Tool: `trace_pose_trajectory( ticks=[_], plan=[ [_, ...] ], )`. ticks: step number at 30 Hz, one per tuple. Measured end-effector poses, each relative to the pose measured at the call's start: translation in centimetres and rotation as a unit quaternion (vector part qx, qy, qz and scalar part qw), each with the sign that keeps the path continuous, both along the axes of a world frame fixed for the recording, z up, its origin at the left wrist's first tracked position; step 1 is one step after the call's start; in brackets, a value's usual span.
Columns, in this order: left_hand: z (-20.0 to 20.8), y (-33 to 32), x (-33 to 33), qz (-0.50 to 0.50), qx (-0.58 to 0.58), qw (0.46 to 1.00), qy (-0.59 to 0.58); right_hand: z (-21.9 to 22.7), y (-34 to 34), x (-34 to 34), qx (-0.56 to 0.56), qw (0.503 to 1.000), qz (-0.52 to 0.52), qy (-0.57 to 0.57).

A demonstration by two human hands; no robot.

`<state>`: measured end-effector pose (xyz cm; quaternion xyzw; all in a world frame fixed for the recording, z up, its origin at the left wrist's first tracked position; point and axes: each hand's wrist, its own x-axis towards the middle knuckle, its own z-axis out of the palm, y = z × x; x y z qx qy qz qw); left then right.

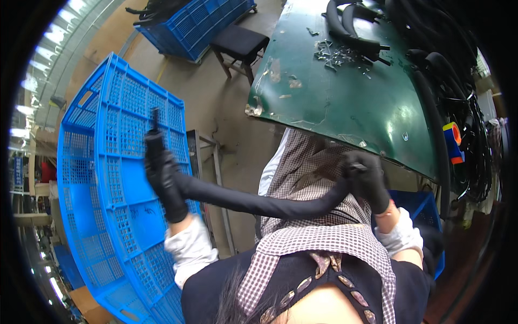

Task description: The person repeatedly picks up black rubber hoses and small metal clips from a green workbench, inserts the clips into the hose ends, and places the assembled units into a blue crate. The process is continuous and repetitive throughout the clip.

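Note:
A long black padded tube point(253, 205), bent in a shallow curve, spans the space in front of my body. My left hand point(164, 181), in a black glove, is closed round its left end, beside the blue crate. From that end a narrower black tip point(155, 124) points upward past my fingers. My right hand point(367, 178), also gloved in black, grips the other end near the table's front edge. My fingers hide part of that end.
A large blue plastic crate point(121, 178) stands at my left. The green table point(345, 102) bears small metal clips point(329, 54) and black tubes point(350, 27). More black tubes hang at right, near a tape roll point(454, 141). A dark stool point(240, 42) and another blue crate point(194, 27) stand farther off.

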<state>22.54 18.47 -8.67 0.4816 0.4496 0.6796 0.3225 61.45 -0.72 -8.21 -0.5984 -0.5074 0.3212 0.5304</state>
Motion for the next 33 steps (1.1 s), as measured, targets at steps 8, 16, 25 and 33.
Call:
trace_pose_trajectory(
  ticks=[8,16,25,33],
  plan=[
    [6.8,-0.4,-6.6,-0.472,0.01,0.871,-0.139,-4.5,4.8,-4.6,-0.058,0.993,0.038,-0.093],
    [8.8,-2.3,-13.4,-0.327,-0.014,0.942,0.079,-2.5,8.9,-4.3,-0.079,0.923,0.127,-0.353],
    [4.0,-4.8,-1.9,-0.302,-0.213,0.91,0.19,-0.2,22.4,9.8,-0.205,0.838,-0.151,-0.483],
    [-2.6,-5.6,6.4,-0.391,-0.375,0.84,0.036,-3.5,25.7,13.8,-0.203,0.832,-0.156,-0.492]
  ],
)
